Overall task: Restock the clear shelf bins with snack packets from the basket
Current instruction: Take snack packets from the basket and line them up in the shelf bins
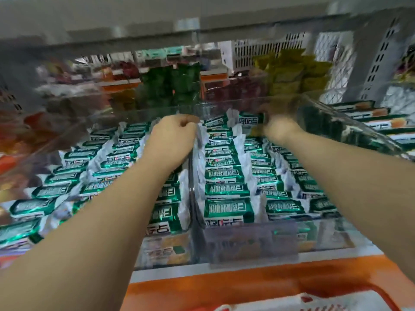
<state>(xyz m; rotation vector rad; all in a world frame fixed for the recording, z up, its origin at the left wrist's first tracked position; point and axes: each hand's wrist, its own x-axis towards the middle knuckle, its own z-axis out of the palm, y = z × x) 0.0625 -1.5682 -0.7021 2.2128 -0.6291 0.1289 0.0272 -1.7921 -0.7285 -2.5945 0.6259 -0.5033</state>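
- snack packets (226, 189) – glossy green foil with white print, crinkled white crimped ends, flat pillow shape, in tight rows
- clear bins (251, 241) – hard see-through plastic, straight walls, packed full, side by side on the shelf
- left hand (173, 140) – fingers curled at the bins' shared wall; cannot tell if it grips anything
- right hand (277, 125) – blurred, curled round held packet (250, 118), far end of right bin
- basket (350, 290) – red plastic rim, near right
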